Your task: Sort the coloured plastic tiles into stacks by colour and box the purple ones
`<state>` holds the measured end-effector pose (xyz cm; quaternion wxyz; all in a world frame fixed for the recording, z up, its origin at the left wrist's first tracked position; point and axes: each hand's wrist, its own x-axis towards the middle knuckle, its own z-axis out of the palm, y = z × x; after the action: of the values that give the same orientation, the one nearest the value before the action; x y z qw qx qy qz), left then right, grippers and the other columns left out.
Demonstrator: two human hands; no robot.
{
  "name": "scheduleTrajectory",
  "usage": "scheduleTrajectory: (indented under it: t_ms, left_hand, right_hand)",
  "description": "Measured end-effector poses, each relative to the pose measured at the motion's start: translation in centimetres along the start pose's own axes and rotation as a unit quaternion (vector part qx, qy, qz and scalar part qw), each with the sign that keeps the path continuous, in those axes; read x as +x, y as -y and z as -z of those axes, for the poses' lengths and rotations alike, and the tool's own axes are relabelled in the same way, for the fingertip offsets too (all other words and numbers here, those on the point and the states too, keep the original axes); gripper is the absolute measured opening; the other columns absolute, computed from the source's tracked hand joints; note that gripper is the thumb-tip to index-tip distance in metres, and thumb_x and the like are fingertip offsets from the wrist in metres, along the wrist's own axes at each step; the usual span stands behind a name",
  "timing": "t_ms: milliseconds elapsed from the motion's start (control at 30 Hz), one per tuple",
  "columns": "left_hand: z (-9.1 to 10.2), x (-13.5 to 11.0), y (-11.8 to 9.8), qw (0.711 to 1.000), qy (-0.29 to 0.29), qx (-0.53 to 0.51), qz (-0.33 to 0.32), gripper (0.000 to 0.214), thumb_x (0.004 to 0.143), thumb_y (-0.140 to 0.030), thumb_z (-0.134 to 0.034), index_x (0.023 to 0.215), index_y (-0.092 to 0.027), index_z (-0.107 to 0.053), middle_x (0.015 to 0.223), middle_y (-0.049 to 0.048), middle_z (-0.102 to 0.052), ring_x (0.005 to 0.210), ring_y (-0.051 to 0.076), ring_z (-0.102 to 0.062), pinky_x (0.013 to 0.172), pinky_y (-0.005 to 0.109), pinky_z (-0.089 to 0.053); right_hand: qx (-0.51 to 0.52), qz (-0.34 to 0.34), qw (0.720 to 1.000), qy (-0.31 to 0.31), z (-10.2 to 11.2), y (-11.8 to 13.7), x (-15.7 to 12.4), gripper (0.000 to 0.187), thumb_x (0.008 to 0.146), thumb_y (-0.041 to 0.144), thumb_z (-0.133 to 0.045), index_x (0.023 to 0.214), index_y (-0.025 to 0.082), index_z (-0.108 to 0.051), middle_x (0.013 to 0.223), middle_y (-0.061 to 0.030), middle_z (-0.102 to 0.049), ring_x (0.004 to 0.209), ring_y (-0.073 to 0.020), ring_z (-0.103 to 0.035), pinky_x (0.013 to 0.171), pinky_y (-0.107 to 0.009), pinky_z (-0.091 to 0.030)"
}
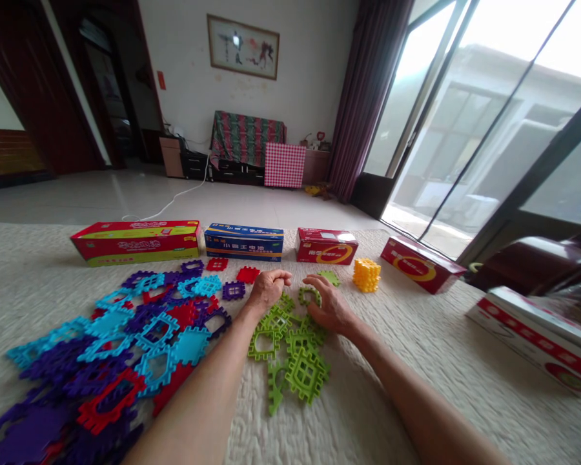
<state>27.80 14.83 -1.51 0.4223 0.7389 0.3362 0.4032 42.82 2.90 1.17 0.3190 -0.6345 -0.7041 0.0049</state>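
Roughly mid-view, two bare hands at work over a cream quilted cloth [363, 394]. Left hand [270, 290]: fingers curled inward, knuckles up, just beyond the upper left edge of a cluster of green pieces [306, 374]; cannot tell whether this grip has anything inside it. Right hand [332, 305]: fingers arched, thumb set apart from them, a green frame-shaped piece [310, 296] lying in the gap; cannot tell if the grip is closed on it. Green cluster sits between the forearms, notched edges overlapping, some windowed. One lighter green piece [329, 278] lies beyond the right hand.

To the left, a broad heap: purple pieces [26, 433], light blue pieces [193, 345] and red pieces [184, 314], jumbled together (one purple window piece [233, 290] lies nearer the left hand). Right of the right hand, a yellow cube [366, 276] stands in front of the gap between two dark red boxes. Along the far side, left to right: red-and-lime box [142, 245], blue box [244, 244], dark red box [326, 247], second dark red box [421, 265], the last angled.
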Motion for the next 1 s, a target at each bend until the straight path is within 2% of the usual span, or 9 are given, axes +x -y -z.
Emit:
scheduleTrajectory:
  t_ms: [100, 167, 300, 467, 600, 733, 867, 1000]
  left_hand:
    - [0.0, 0.0, 0.1, 1.000, 0.000, 0.001, -0.008, 0.033, 0.072, -0.016, -0.046, 0.092, -0.015, -0.073, 0.075, 0.0026, -0.073, 0.057, 0.010, -0.059, 0.056, 0.020, -0.045]
    - [-0.1, 0.0, 0.2, 1.000, -0.002, 0.001, -0.016, 0.032, 0.072, -0.016, -0.046, 0.090, -0.015, -0.073, 0.075, 0.0026, -0.073, 0.056, 0.010, -0.057, 0.056, 0.020, -0.045]
    - [-0.2, 0.0, 0.2, 1.000, -0.001, -0.002, -0.010, 0.032, 0.072, -0.018, -0.047, 0.090, -0.013, -0.073, 0.076, 0.0033, -0.072, 0.051, 0.009, -0.053, 0.052, 0.020, -0.042]
    - [-0.1, -0.2, -0.2, 1.000, -0.004, -0.004, 0.000, 0.032, 0.072, -0.019, -0.047, 0.090, -0.014, -0.073, 0.075, 0.0029, -0.072, 0.048, 0.008, -0.050, 0.050, 0.019, -0.040]
    - [0.0, -0.3, -0.6, 1.000, -0.004, 0.001, 0.006, 0.030, 0.072, -0.019, -0.048, 0.087, -0.013, -0.073, 0.075, 0.0043, -0.073, 0.053, 0.010, -0.055, 0.052, 0.020, -0.041]
    - [-0.1, -0.2, -0.7, 1.000, -0.009, -0.002, 0.016, 0.029, 0.071, -0.017, -0.049, 0.087, -0.013, -0.073, 0.074, 0.0051, -0.073, 0.060, 0.012, -0.060, 0.057, 0.020, -0.044]
    - [-0.2, -0.2, -0.6, 1.000, -0.005, 0.004, 0.017, 0.029, 0.071, -0.016, -0.049, 0.088, -0.013, -0.073, 0.075, 0.0045, -0.073, 0.055, 0.011, -0.058, 0.054, 0.020, -0.043]
    - [-0.1, -0.2, -0.7, 1.000, -0.006, 0.007, 0.020, 0.029, 0.071, -0.015, -0.049, 0.088, -0.013, -0.073, 0.076, 0.0051, -0.073, 0.059, 0.011, -0.060, 0.054, 0.020, -0.043]
  right_hand:
    - [-0.069, -0.088, 0.994, -0.021, 0.0, 1.3, 0.0, 0.044, 0.076, 0.028, -0.056, 0.117, 0.014, -0.056, 0.111, -0.0154, -0.058, 0.101, -0.0263, -0.057, 0.090, -0.039, -0.044]
    - [-0.116, -0.140, 0.983, -0.011, -0.1, 2.2, 0.0, 0.049, 0.077, 0.042, -0.059, 0.117, 0.013, -0.057, 0.105, -0.0152, -0.059, 0.097, -0.0265, -0.057, 0.087, -0.037, -0.043]
    - [-0.160, -0.175, 0.971, 0.001, -0.7, 2.9, 0.0, 0.054, 0.074, 0.050, -0.061, 0.114, 0.012, -0.059, 0.103, -0.0151, -0.058, 0.098, -0.0272, -0.055, 0.085, -0.035, -0.042]
    - [-0.144, -0.151, 0.978, -0.008, -1.3, 2.3, 0.1, 0.033, 0.072, 0.033, -0.060, 0.099, 0.014, -0.065, 0.095, -0.0130, -0.059, 0.091, -0.0249, -0.055, 0.082, -0.034, -0.042]
    - [-0.078, -0.113, 0.987, -0.085, -0.3, 0.7, 0.8, 0.037, 0.068, 0.024, -0.062, 0.104, 0.015, -0.063, 0.100, -0.0116, -0.061, 0.093, -0.0230, -0.056, 0.085, -0.035, -0.044]
    - [-0.051, -0.106, 0.977, -0.180, 1.4, -2.4, 0.9, 0.033, 0.068, 0.027, -0.062, 0.099, 0.018, -0.062, 0.099, -0.0098, -0.062, 0.090, -0.0225, -0.058, 0.082, -0.037, -0.047]
    - [-0.030, -0.080, 0.975, -0.203, 1.6, -4.7, 0.3, 0.032, 0.069, 0.027, -0.062, 0.099, 0.018, -0.060, 0.103, -0.0095, -0.063, 0.094, -0.0228, -0.059, 0.086, -0.039, -0.047]
    - [-0.029, -0.050, 0.976, -0.208, 0.7, -5.2, 0.7, 0.032, 0.070, 0.025, -0.061, 0.101, 0.018, -0.060, 0.110, -0.0107, -0.062, 0.100, -0.0232, -0.058, 0.090, -0.038, -0.045]
